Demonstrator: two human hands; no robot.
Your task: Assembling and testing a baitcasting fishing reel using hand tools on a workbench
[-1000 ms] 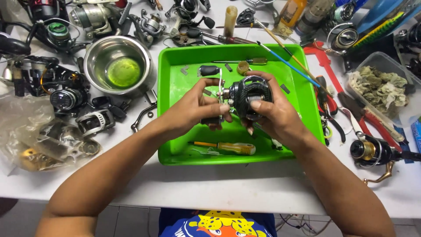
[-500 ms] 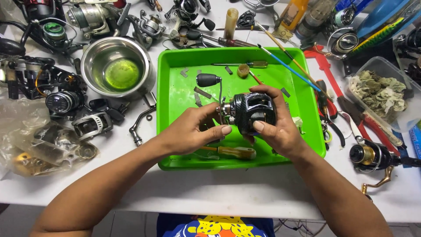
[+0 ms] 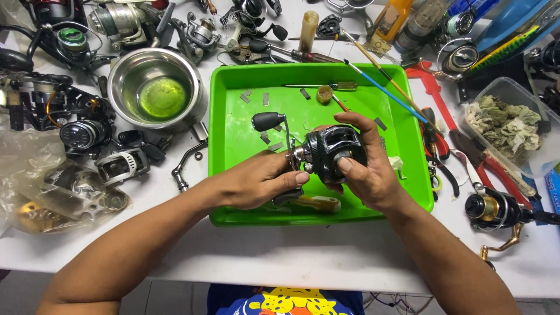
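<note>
Green tray (image 3: 233, 140) below — black reel (image 3: 333, 149) between both hands' grip.

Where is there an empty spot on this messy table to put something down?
The white table is bare along its near edge, between the green tray and the person's arms. The tray's left part, beside the left hand, is mostly bare too. It is crowded around the steel bowl, along the far edge, and right of the tray by the red pliers.
</note>
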